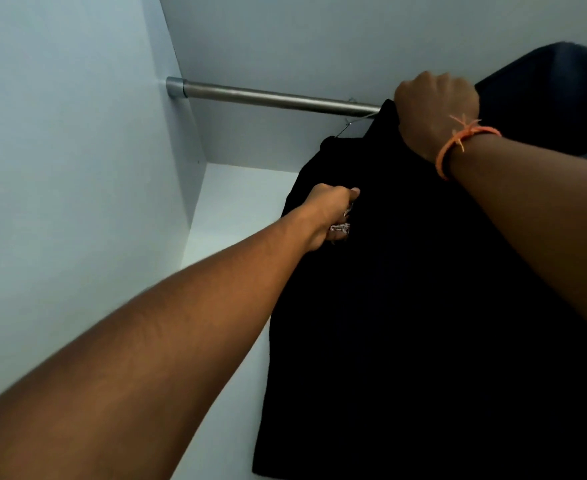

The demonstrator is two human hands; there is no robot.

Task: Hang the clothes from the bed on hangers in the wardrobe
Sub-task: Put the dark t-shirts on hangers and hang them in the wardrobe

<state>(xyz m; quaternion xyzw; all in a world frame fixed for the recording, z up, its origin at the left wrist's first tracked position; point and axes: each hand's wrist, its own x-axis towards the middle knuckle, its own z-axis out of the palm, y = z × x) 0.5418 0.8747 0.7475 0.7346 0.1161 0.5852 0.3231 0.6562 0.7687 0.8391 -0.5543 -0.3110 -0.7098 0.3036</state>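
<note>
A black garment (pixel 406 306) hangs inside the wardrobe from a thin hanger (pixel 350 123), whose wire shows just under the metal rail (pixel 271 98). My right hand (pixel 435 109), with an orange band at the wrist, grips the top of the garment at the rail; the hanger's hook is hidden behind it. My left hand (pixel 330 216) pinches the garment's left edge lower down, where a small white tag or print shows between the fingers.
Pale wardrobe walls close in on the left and behind. The rail runs from a socket in the left wall (pixel 176 86) to the right. A dark blue garment (pixel 555 98) hangs at the far right, behind my right forearm.
</note>
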